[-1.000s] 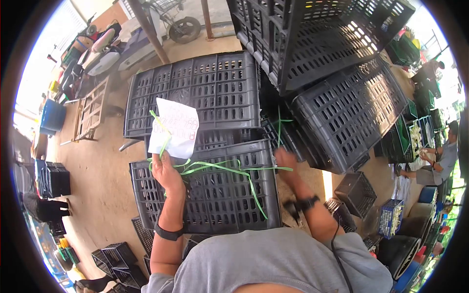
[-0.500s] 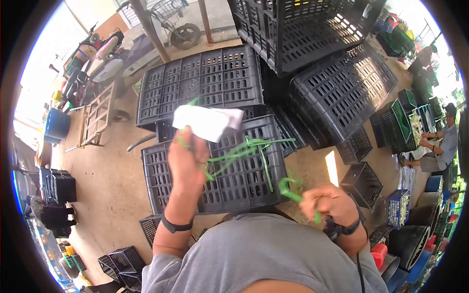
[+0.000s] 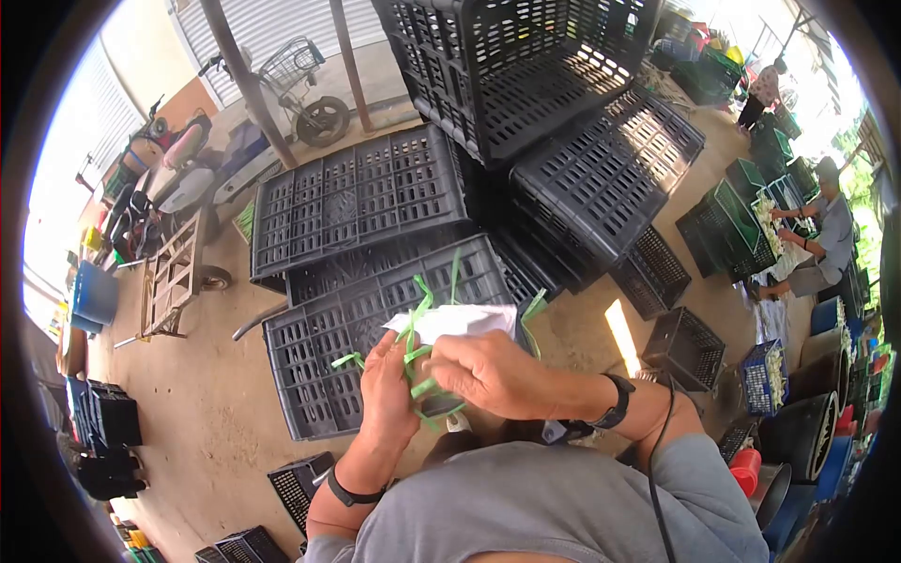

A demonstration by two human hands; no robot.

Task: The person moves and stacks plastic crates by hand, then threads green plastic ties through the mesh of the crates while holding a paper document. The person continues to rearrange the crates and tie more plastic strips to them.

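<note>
My left hand [image 3: 387, 383] is closed around several thin green plastic straps [image 3: 419, 298], and white paper sheets [image 3: 474, 322] stick out just beyond its fingertips. Close beside it, my right hand [image 3: 490, 375] has its fingers curled in a pinch on the same green straps. Loose strap ends poke out to the left, upward and to the right of the paper. Both hands are above a black slatted plastic crate [image 3: 314, 361] in front of me. The fingers partly hide where the straps pass round each other.
More black crates [image 3: 361, 192] are stacked ahead, with a large one [image 3: 554, 89] on its side on top. A hand cart [image 3: 174, 272] stands at left. On the right, a seated person [image 3: 831, 230] works beside green crates [image 3: 723, 225]. A blue basket [image 3: 765, 375] is nearer.
My right hand has swung left from the far side, bringing its strap to my left hand. My left hand has come lower and slightly right with the paper. The view has shifted.
</note>
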